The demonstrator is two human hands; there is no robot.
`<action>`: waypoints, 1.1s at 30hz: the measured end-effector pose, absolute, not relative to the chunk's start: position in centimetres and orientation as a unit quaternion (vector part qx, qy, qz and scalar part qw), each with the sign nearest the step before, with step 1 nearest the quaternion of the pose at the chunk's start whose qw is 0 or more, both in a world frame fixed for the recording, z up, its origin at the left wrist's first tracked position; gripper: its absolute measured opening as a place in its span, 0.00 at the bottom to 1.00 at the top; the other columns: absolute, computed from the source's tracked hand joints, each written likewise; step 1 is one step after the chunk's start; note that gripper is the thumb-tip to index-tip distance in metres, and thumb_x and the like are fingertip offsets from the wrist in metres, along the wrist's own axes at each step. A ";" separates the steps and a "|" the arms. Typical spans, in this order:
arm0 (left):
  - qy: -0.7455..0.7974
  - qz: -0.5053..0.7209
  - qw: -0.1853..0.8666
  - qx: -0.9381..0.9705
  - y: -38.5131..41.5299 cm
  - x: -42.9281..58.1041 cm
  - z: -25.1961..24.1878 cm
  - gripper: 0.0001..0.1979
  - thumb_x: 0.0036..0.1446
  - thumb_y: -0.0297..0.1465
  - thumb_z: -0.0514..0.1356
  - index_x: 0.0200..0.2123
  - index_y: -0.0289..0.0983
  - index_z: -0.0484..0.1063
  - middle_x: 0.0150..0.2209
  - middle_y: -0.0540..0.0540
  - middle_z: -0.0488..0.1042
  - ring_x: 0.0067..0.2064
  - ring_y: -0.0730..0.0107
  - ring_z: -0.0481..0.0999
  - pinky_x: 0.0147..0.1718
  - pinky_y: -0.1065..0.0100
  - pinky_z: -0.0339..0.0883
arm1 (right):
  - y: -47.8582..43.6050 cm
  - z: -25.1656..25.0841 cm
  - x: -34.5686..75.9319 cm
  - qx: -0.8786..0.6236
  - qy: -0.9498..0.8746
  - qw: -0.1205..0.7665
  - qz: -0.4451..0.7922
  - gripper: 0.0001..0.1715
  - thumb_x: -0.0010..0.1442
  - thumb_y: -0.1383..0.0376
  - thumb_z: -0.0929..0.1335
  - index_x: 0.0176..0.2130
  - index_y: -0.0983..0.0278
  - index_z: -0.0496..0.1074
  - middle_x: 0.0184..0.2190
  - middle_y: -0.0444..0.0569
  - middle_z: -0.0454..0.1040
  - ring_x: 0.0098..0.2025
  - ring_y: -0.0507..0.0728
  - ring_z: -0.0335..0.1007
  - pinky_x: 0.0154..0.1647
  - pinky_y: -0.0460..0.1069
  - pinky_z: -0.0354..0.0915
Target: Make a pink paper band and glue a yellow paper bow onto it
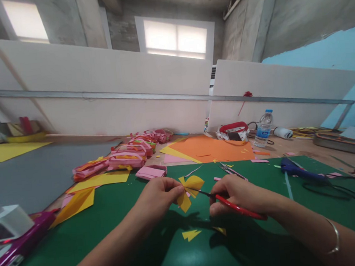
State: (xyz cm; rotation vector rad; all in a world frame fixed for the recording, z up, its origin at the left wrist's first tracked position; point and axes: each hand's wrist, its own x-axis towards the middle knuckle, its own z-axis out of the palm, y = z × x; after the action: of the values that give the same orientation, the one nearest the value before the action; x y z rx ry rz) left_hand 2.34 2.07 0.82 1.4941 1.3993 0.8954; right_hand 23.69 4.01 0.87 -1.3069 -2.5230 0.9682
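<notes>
Between the thumb and fingers of my left hand (162, 195) is a yellow paper flower (193, 184), held above the green mat (164, 251). My right hand (233, 192) grips red-handled scissors (240, 210), whose blades reach to the petals. Whether the blades are spread I cannot make out. Below the hands lie small yellow paper scraps (191, 235). A folded pink paper piece (151, 172) rests just beyond my left hand. Behind my right hand, partly hidden by it, lies a second cutting tool (231, 170) with metal blades.
Bundles of pink and orange paper (126, 156) are heaped at the back left. Orange sheets (210, 146) lie behind the mat. A water bottle (264, 129) stands back right, near a blue glue gun (303, 172) with its cord. A purple power strip (16, 253) occupies the left front.
</notes>
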 end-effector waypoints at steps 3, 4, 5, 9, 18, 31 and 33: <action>0.565 0.360 0.438 0.599 2.0 2.3 0.8 0.12 0.38 0.39 0.60 0.16 0.35 0.71 0.17 0.52 0.69 0.23 0.73 0.64 0.25 0.72 0.56 | 4.0 1.0 23.6 -0.444 -0.833 0.071 0.321 0.24 0.46 0.48 0.69 0.25 0.68 0.71 0.17 0.39 0.56 0.21 0.48 0.49 0.21 0.43 0.48; 0.566 0.360 0.438 0.599 2.0 2.3 0.8 0.12 0.38 0.39 0.60 0.16 0.35 0.71 0.17 0.52 0.69 0.23 0.73 0.64 0.25 0.72 0.56 | 3.9 1.0 23.5 -0.448 -0.833 0.074 0.317 0.24 0.46 0.47 0.69 0.25 0.68 0.72 0.17 0.39 0.56 0.21 0.48 0.49 0.21 0.43 0.48; 0.567 0.360 0.438 0.598 2.0 2.3 0.8 0.12 0.38 0.39 0.60 0.17 0.35 0.71 0.17 0.52 0.69 0.23 0.73 0.64 0.25 0.72 0.56 | 3.9 1.1 23.5 -0.451 -0.833 0.076 0.311 0.25 0.45 0.47 0.69 0.25 0.68 0.72 0.17 0.39 0.56 0.21 0.48 0.49 0.21 0.43 0.48; 0.565 0.363 0.437 0.598 2.0 2.3 0.7 0.12 0.39 0.39 0.60 0.17 0.35 0.71 0.18 0.52 0.69 0.24 0.72 0.65 0.26 0.71 0.57 | 4.0 1.1 23.5 -0.456 -0.836 0.079 0.295 0.26 0.43 0.46 0.70 0.26 0.67 0.73 0.16 0.39 0.56 0.21 0.48 0.49 0.21 0.44 0.47; 0.562 0.369 0.441 0.594 2.1 2.4 0.7 0.12 0.38 0.39 0.60 0.14 0.36 0.71 0.16 0.53 0.68 0.23 0.73 0.64 0.25 0.72 0.56 | 4.1 1.3 23.9 -0.431 -0.827 0.065 0.354 0.22 0.47 0.49 0.69 0.26 0.67 0.72 0.17 0.38 0.55 0.21 0.47 0.49 0.21 0.43 0.48; 0.555 0.377 0.475 0.569 2.0 2.4 0.8 0.08 0.39 0.34 0.62 0.21 0.34 0.74 0.17 0.53 0.70 0.22 0.75 0.65 0.25 0.73 0.58 | 4.1 1.5 24.0 -0.416 -0.819 0.053 0.392 0.20 0.51 0.52 0.67 0.24 0.67 0.67 0.17 0.38 0.54 0.20 0.46 0.48 0.17 0.42 0.46; 0.559 0.381 0.474 0.563 2.1 2.3 0.7 0.09 0.38 0.34 0.62 0.24 0.33 0.75 0.19 0.52 0.72 0.24 0.73 0.67 0.26 0.72 0.60 | 4.0 1.6 24.0 -0.413 -0.818 0.057 0.395 0.20 0.51 0.52 0.67 0.23 0.67 0.67 0.17 0.38 0.54 0.20 0.46 0.48 0.17 0.42 0.45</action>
State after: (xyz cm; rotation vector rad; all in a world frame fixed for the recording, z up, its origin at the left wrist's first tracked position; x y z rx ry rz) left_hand 2.30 2.13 0.74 1.3769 1.3683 0.9330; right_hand 23.97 3.99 1.64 -1.2524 -2.4813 1.1989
